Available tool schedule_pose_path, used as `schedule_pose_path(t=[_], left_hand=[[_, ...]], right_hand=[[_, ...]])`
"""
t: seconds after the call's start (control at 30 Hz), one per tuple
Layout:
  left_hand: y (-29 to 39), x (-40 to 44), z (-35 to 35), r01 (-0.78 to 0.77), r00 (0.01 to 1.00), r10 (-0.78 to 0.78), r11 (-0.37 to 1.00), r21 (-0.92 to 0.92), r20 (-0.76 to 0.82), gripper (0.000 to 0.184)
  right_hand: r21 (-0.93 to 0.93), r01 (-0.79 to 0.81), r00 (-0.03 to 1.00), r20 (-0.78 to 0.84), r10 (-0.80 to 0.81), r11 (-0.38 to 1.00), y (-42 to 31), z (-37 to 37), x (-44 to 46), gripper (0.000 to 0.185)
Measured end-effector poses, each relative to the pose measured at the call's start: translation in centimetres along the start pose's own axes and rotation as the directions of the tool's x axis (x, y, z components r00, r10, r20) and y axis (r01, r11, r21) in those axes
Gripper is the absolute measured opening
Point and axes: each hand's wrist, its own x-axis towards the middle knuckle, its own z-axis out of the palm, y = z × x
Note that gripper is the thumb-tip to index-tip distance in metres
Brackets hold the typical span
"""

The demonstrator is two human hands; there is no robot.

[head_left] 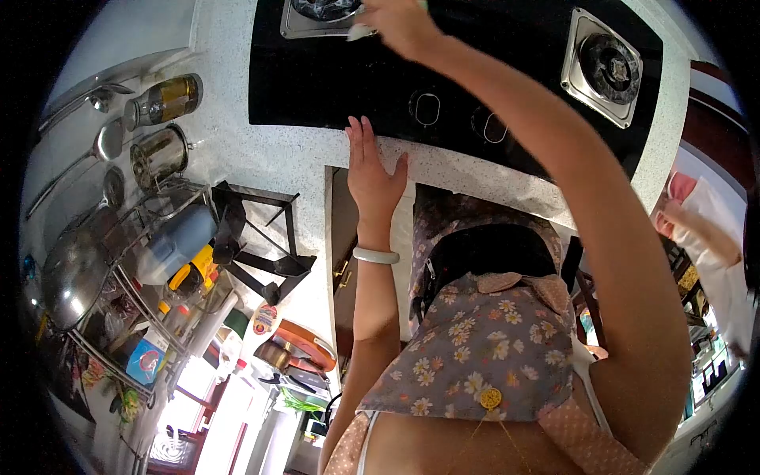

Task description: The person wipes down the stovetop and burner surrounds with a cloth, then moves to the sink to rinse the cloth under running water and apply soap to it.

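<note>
Reaching across the black glass hob (340, 87), the right hand (400, 28) is closed on what seems a white cloth (361, 32) by the left burner (324, 9); the left hand (374, 184), spread and empty, is rested at the counter edge (467, 170), presumably for balance; a pan support (230, 222) is placed aside, perhaps for access

Held a whitish item (362, 32) in the right hand (402, 28) over the black cooktop (317, 91), beside the left burner (323, 9). Rested the left hand (374, 176) at the speckled surface's (226, 103) front edge. Wore a pale bangle (376, 256) on that wrist. Had a black pan support (291, 267) near a wire rack (150, 309).
</note>
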Motion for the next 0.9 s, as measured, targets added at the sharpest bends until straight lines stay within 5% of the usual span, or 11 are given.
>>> schedule_pose_path(t=[0.13,0.23,0.33,0.37,0.57,0.67,0.83,0.9], left_hand=[[-0.1,-0.1,0.0,-0.015,1.0,0.015,1.0,-0.007,-0.001,0.088],[-0.6,0.0,0.1,-0.031,1.0,0.031,1.0,-0.006,-0.002,0.088],[-0.4,-0.3,0.1,-0.01,1.0,0.01,1.0,-0.012,0.002,0.089],[-0.2,-0.1,0.2,-0.001,1.0,0.001,1.0,-0.018,0.0,0.089],[0.0,0.0,0.0,0.03,0.999,-0.029,0.999,-0.029,0.025,0.092],[-0.1,-0.1,0.1,0.035,0.999,-0.035,0.999,-0.003,0.03,0.093],[-0.3,-0.1,0.3,0.037,0.998,-0.037,0.999,0.009,0.045,0.094],[-0.4,-0.1,0.3,0.038,0.998,-0.038,0.999,-0.001,0.052,0.094]], right_hand=[[-0.3,0.177,0.981,-0.02,-0.191,0.937,4.0,-2.3,0.4,0.015],[-0.185,0.029,0.997,-0.067,-0.042,0.982,5.4,-1.2,2.1,0.016],[-0.11,0.068,0.995,-0.065,-0.075,0.992,5.0,-0.2,1.2,0.014],[-0.229,0.089,0.995,-0.018,-0.095,0.969,4.0,-0.3,0.9,0.013],[-0.012,0.022,1.0,-0.012,-0.022,1.0,-0.7,-2.3,-0.8,0.009],[-0.027,-0.123,0.98,0.151,0.126,0.992,-2.1,-0.9,-0.5,0.01],[-0.046,-0.106,0.994,-0.039,0.105,0.993,-5.2,0.3,0.0,0.019],[-0.1,-0.168,0.984,0.035,0.173,0.981,-7.0,0.7,1.4,0.02]])
